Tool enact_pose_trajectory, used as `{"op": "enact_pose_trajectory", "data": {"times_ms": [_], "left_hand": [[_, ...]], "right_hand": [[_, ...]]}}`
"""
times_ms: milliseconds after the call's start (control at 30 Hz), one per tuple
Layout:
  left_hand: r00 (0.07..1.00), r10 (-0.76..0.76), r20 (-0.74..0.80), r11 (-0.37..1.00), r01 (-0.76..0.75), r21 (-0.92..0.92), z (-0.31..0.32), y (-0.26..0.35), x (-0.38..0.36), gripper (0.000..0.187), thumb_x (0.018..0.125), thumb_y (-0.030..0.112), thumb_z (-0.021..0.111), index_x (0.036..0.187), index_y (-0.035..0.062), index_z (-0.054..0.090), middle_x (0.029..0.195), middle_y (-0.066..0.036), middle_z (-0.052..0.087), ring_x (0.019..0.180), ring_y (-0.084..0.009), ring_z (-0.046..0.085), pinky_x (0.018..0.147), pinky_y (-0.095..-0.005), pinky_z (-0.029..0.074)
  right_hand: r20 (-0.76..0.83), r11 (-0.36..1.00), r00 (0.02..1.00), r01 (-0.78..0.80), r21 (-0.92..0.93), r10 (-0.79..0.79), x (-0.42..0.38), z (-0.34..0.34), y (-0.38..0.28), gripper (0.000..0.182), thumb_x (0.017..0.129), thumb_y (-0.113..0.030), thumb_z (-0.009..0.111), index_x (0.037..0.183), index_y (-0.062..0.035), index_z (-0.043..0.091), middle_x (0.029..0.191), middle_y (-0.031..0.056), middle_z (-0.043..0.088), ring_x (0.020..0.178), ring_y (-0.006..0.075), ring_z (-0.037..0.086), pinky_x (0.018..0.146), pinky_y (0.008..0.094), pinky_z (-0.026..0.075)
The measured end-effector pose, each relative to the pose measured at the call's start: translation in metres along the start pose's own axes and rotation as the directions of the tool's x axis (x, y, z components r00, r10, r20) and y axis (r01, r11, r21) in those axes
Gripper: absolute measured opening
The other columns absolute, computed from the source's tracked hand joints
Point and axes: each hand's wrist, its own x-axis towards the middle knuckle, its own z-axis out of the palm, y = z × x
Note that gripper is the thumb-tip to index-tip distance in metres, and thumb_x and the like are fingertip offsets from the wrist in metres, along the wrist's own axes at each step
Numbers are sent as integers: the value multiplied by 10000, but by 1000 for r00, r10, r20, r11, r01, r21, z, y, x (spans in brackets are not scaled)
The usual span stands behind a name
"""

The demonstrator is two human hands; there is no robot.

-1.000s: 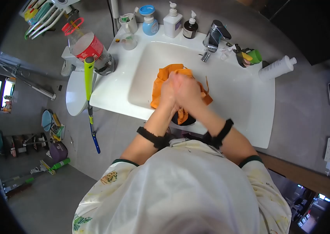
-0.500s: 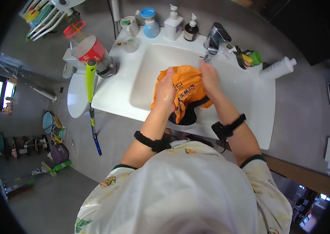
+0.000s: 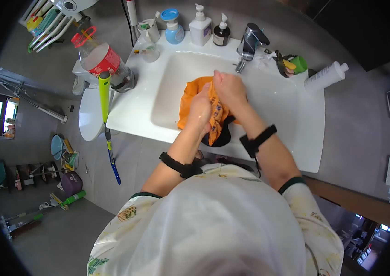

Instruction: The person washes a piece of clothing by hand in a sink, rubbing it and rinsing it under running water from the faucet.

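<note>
An orange cloth point(image 3: 187, 102) with dark printing and a black part point(image 3: 222, 134) hangs bunched over the white sink point(image 3: 285, 108), near its front edge. My left hand point(image 3: 200, 109) grips the left side of the cloth, its skin wet. Close beside it, my right hand point(image 3: 231, 91) is closed in a fist on the upper right of the cloth. Folds gather between the two hands, and part of the cloth is hidden behind them. Behind the right hand stands the chrome faucet point(image 3: 249, 43).
Along the back rim stand a mug point(image 3: 149, 31), a blue bottle point(image 3: 173, 30), a white pump bottle point(image 3: 200, 28) and a dark pump bottle point(image 3: 221, 33). A white bottle point(image 3: 325, 77) lies at the right. On the left are a large plastic bottle point(image 3: 105, 60) and a green-handled tool point(image 3: 104, 99).
My right hand has moved left and closed, coming next to my left hand. The cloth between them has gone from spread out to bunched together.
</note>
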Motion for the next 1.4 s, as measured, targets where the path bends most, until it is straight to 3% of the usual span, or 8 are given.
{"op": "enact_pose_trajectory", "data": {"times_ms": [100,167,233,833,900,1100,1267,1400], "left_hand": [[998,48,-36,999,-47,21,-8,-3,10,381,1000,302,350,1103,15,577,988,-77,624,902,-145,594,790,-284,480],[744,184,643,900,135,-414,-57,-25,42,380,997,297,352,1102,8,577,997,-73,624,893,-146,593,777,-278,474],[996,31,-84,939,0,343,-22,-4,9,368,994,304,362,1054,17,584,938,-51,618,822,-134,578,718,-281,470],[988,153,-9,987,-153,45,-16,39,5,383,983,379,420,1032,15,529,932,-110,631,813,-193,637,722,-323,525],[990,141,15,990,-141,9,-19,30,14,377,984,375,424,1003,18,545,881,-89,619,721,-162,605,649,-304,501],[994,52,-94,970,-29,239,-2,-3,10,355,984,339,408,870,39,561,733,-21,543,591,-121,473,546,-287,414],[943,167,288,967,-214,141,-59,-23,53,336,987,313,386,1090,35,545,951,-77,617,811,-149,616,696,-299,507],[999,27,29,981,-32,193,-10,-9,6,352,988,328,392,1081,30,555,932,-73,622,819,-146,606,680,-283,495]], "right_hand": [[-60,941,955,295,168,-289,-30,-6,-12,304,917,-277,439,867,-48,632,795,192,642,704,361,626,621,463,497],[-156,925,925,363,107,-345,-42,31,-7,348,934,-323,434,835,-57,636,729,202,606,656,402,580,579,462,459],[-152,931,935,340,133,-320,-29,33,6,297,923,-279,426,897,-67,633,808,185,645,712,372,619,627,468,492],[-112,724,988,0,690,107,-24,-23,19,270,842,-292,656,703,-69,597,637,74,534,606,259,577,610,381,488],[-532,800,743,570,187,-406,-47,-19,-16,225,798,-238,693,696,-62,598,737,87,561,646,260,584,622,357,488],[-208,962,968,184,204,-141,4,9,13,181,782,-147,664,672,-29,580,794,172,585,650,340,552,547,399,445],[-375,788,765,602,130,-523,-39,16,-17,206,867,-170,572,763,5,605,742,213,600,678,362,587,591,437,446],[72,982,997,-36,186,23,4,7,18,254,887,-278,540,863,-35,605,871,202,633,800,355,610,642,447,479]]}}
